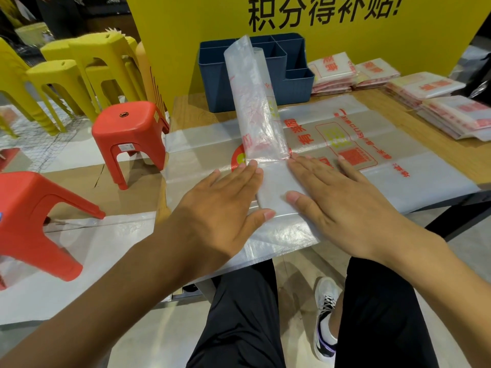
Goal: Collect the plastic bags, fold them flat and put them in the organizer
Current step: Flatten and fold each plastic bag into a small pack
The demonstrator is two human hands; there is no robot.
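A clear plastic bag folded into a long narrow strip point(271, 187) lies on the table near its front edge. Its far half point(252, 102) stands up, bent at a crease. My left hand point(225, 205) presses flat on the strip's left side. My right hand point(334, 192) presses flat on its right side, fingers straight. Under the strip a large clear bag with red print point(372, 155) is spread flat. The dark blue organizer point(292, 83) with several compartments stands behind, partly hidden by the raised strip.
Stacks of folded bags point(451, 115) lie at the table's right, more beside the organizer point(334, 73). Two red stools point(130, 128) and several yellow stools point(79, 65) stand on the left. A yellow sign point(345, 35) rises behind the wooden table point(191, 110). My legs are below.
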